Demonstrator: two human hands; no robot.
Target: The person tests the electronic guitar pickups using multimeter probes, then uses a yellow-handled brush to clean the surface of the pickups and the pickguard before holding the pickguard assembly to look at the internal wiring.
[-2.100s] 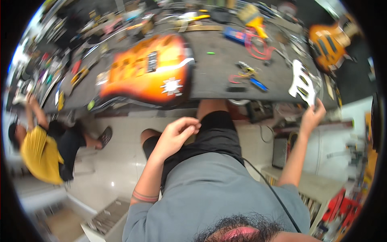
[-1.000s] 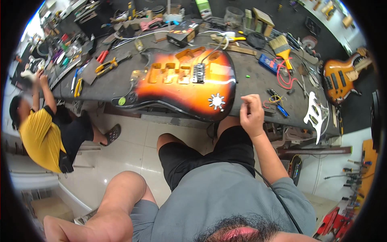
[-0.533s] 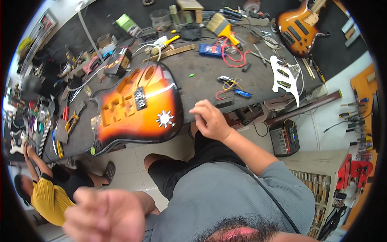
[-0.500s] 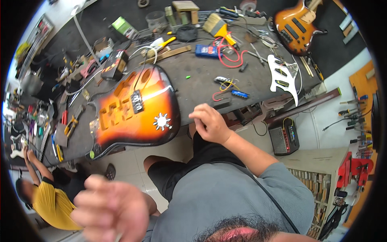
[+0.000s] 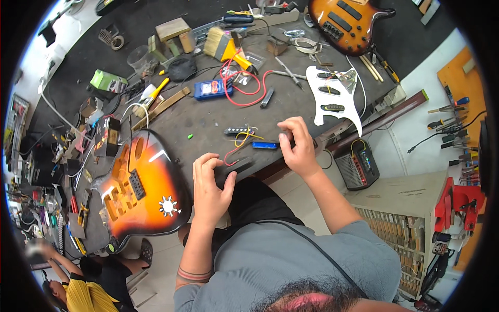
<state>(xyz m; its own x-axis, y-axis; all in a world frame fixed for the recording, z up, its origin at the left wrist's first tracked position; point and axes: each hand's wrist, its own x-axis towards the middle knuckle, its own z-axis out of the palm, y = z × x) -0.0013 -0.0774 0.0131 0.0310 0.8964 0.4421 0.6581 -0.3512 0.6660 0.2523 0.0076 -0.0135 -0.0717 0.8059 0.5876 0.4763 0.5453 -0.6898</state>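
My left hand [image 5: 209, 188] hovers at the bench's front edge with thumb and fingers apart, holding nothing. Beside its fingertips lies a dark, blurred bar [image 5: 242, 166]. My right hand [image 5: 298, 146] is over the edge farther right, thumb apart from its bent fingers and no object visible in it. Just left of it is a small blue bar-shaped part [image 5: 265, 145]. A black guitar pickup [image 5: 239, 131] with yellow and red wires lies behind these parts. Left of my left hand rests a sunburst guitar body [image 5: 156, 182] with open cavities and a black bridge [image 5: 136, 184].
A white pickguard [image 5: 318, 104] with pickups lies right of my hands. Behind them are a blue box-shaped device [image 5: 212, 89] with a red cable, a wide paintbrush [image 5: 222, 46] and a wooden strip [image 5: 161, 108]. Another sunburst guitar [image 5: 345, 26] is at the back. A person in yellow [image 5: 86, 294] works at far left.
My left hand has come from the lower left to the bench's front edge. My right hand has moved farther over the bench, and the view has shifted right.
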